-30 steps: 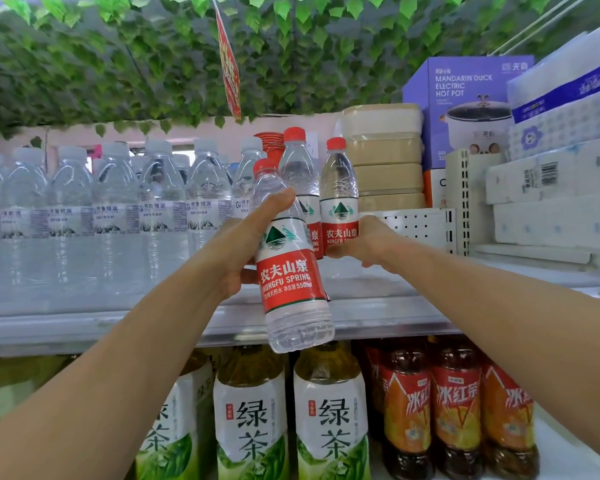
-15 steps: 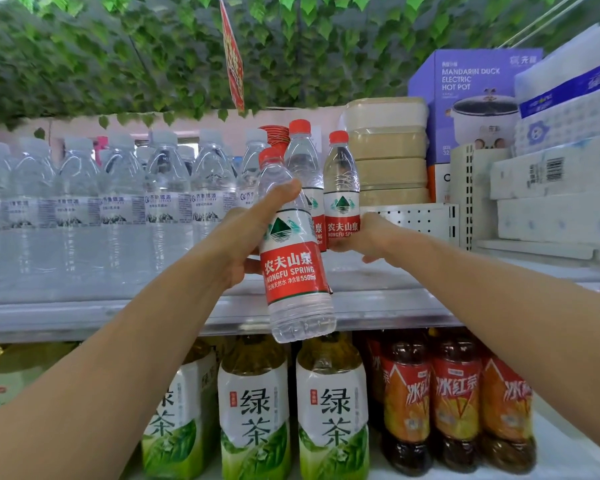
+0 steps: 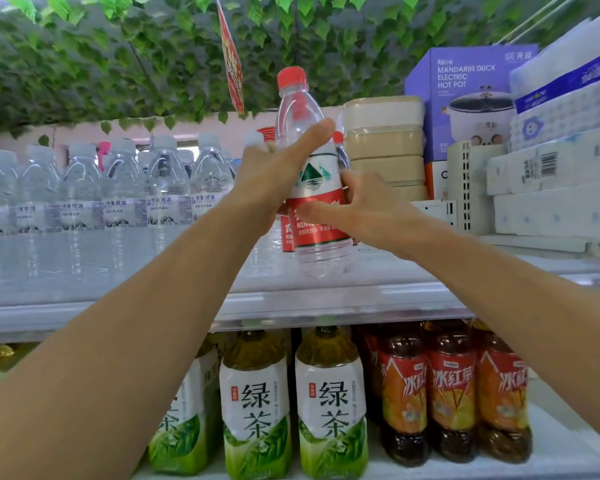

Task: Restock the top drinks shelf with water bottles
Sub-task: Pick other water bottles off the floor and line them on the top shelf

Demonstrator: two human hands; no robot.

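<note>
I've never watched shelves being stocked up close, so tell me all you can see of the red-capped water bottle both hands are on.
The water bottle is clear plastic with a red screw cap, a white band showing a green mountain logo, and a red label with white lettering. It looks full and stands nearly upright, tilted slightly, with its base at or just above the top shelf; contact is unclear. The left hand grips its upper body, thumb across the shoulder. The right hand holds the label from the right, thumb across the front. Similar red-labelled bottles stand behind it.
</note>
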